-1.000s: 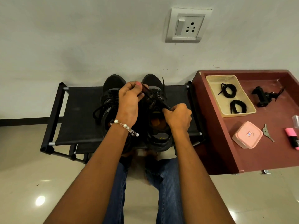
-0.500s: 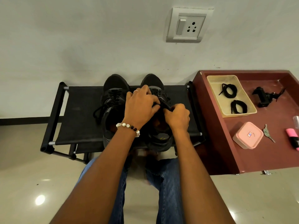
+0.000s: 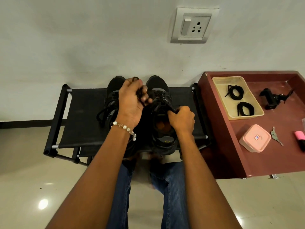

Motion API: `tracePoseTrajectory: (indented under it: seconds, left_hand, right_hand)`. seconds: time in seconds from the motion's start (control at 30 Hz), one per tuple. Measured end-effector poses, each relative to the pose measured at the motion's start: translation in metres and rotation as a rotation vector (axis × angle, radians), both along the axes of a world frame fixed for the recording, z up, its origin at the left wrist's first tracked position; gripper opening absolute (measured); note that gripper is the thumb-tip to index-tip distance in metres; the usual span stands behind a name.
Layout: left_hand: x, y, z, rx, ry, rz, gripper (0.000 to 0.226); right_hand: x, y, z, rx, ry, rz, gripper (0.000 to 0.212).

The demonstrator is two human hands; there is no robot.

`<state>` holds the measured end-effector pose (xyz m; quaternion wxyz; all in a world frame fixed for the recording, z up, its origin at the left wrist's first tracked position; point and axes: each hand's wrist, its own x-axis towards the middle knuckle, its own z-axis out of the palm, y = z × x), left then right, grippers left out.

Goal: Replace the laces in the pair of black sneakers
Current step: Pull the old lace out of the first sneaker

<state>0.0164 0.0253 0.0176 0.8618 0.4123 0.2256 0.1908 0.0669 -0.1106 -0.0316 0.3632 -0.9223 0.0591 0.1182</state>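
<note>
Left hand (image 3: 132,103) grip pinches a black lace (image 3: 140,93) above the right sneaker (image 3: 162,119); right hand (image 3: 182,120) grip clamps its collar.

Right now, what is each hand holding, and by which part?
Left hand pinches the black lace pulled from the right sneaker. Right hand grips that sneaker's collar edge.

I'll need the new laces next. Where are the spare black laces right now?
In the head view, two coiled black laces lie in the beige tray at the maroon table's far left corner, right of the shoe rack.
</note>
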Motion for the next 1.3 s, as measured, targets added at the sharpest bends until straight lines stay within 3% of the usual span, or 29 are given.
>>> tracePoseTrajectory:
  seconds: [0.07,0.17,0.23,0.33,0.4,0.47,0.63,0.7,0.77,0.9,0.97,1.1,1.2,1.3]
  left_hand:
    - [0.001,-0.004,-0.008,0.589,0.133,-0.027,0.009]
    - [0.004,-0.013,-0.023,1.372,0.246,-0.225,0.023]
    - [0.006,-0.019,-0.028,1.641,0.329,-0.277,0.026]
    - [0.006,-0.025,-0.030,1.810,0.375,-0.171,0.019]
    - [0.008,-0.024,-0.032,1.767,0.357,-0.150,0.020]
    - [0.009,-0.021,-0.032,1.522,0.356,-0.162,0.017]
    - [0.005,-0.014,-0.009,0.260,0.215,-0.111,0.017]
    - [0.003,-0.007,-0.003,0.020,0.143,-0.050,0.016]
    - [0.001,-0.002,-0.006,0.108,0.214,0.035,0.015]
    - [-0.001,0.000,-0.021,1.037,0.568,0.081,0.012]
    - [-0.003,-0.007,-0.023,1.374,0.715,0.008,0.025]
    - [-0.009,-0.021,-0.018,1.513,0.742,-0.020,0.028]
    - [-0.014,-0.025,-0.023,1.427,0.637,-0.156,0.028]
    - [-0.020,-0.030,-0.026,1.372,0.733,-0.324,0.035]
  right_hand:
    - [0.000,0.000,0.001,-0.006,0.009,0.001,0.027]
    - [0.000,0.000,0.002,0.003,0.019,-0.007,0.030]
    - [-0.001,0.000,0.002,0.007,0.018,-0.009,0.031]
    - [-0.001,-0.001,0.002,0.014,0.021,-0.003,0.030]
    - [-0.001,-0.001,0.004,0.017,0.027,-0.010,0.032]
    - [-0.001,-0.002,0.005,0.014,0.035,-0.009,0.032]
    - [-0.001,-0.001,0.004,0.008,0.029,-0.003,0.029]
    - [-0.001,-0.001,0.004,0.001,0.033,-0.012,0.030]
    - [0.000,-0.002,0.004,0.000,0.034,0.004,0.030]
    - [0.004,-0.003,0.004,0.050,-0.038,0.138,0.037]
    - [0.005,-0.002,0.006,0.092,-0.165,0.225,0.048]
    - [0.007,-0.001,0.007,0.072,-0.368,0.440,0.041]
    - [0.008,-0.001,0.008,-0.064,-0.440,0.513,0.030]
    - [0.007,0.000,0.010,-0.127,-0.498,0.486,0.017]
